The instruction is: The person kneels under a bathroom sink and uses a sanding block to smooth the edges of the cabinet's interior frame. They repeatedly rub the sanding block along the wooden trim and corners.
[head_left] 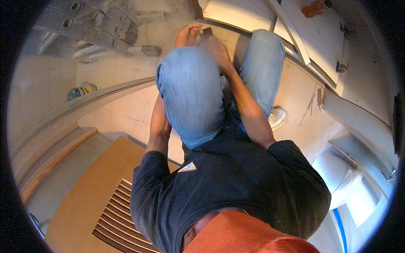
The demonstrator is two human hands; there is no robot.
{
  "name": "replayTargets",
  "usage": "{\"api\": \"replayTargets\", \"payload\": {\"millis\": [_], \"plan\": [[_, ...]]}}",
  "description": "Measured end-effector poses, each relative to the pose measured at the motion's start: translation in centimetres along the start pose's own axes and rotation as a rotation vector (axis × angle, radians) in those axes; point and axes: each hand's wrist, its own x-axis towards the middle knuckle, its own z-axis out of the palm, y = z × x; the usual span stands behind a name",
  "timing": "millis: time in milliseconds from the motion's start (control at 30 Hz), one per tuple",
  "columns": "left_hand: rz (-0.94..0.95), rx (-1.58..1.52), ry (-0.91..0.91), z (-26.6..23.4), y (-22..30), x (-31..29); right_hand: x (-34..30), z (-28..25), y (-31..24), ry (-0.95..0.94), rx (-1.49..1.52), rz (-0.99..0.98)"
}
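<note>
I am crouched low, and my knees in blue jeans (192,92) fill the middle of the view. Both bare forearms reach forward past them to the tiled floor (126,109). My left hand (187,36) lies beyond the left knee with its fingers slightly apart, down near the floor. My right hand (217,48) sits just to its right, above the knee, with fingers curled around a small dark object (207,31). That object is mostly hidden and I cannot make out what it is. The two hands are close together at the foot of a pale frame edge (236,23).
An aluminium ladder (84,25) lies at the top left, with a green and yellow can (82,90) below it. A brown wooden panel with louvred slats (118,215) is at the lower left. White boards (320,38) are at the top right, and a white fixture (346,177) at the right. My white shoe (276,116) shows by the right leg.
</note>
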Motion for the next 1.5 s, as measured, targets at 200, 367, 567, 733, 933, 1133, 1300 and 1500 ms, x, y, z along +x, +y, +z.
{"api": "replayTargets", "payload": {"millis": [200, 367, 567, 733, 933, 1133, 1300, 1500], "plan": [[0.204, 0.082, 0.158, 0.6, -0.2, 2.3, 0.5, 0.1, 0.0, 0.118, 0.236, 0.075], [0.39, 0.097, 0.258, 1.5, 2.7, 4.2, 0.7, -0.2, 1.5, 0.133, 0.18, 0.077], [0.37, 0.443, 0.413, 1.9, 7.2, 5.4, 3.1, 0.4, 5.1, 0.132, 0.053, 0.038], [0.281, 0.395, 0.427, 1.7, 8.0, 6.5, 1.4, 0.5, 4.6, 0.153, -0.019, -0.165], [0.407, 0.383, 0.486, 1.7, 7.4, 6.5, 0.7, 0.8, 3.6, 0.116, 0.116, -0.148], [0.412, 0.421, 0.498, 1.8, 7.1, 6.5, 1.1, 1.2, 5.5, 0.114, 0.236, -0.061], [0.389, 0.321, 0.45, 1.7, 7.6, 6.3, 1.1, 1.1, 5.1, 0.138, 0.087, -0.06], [0.355, 0.329, 0.414, 1.4, 8.6, 5.5, 1.1, 1.6, 4.3, 0.146, 0.005, -0.045]]}}
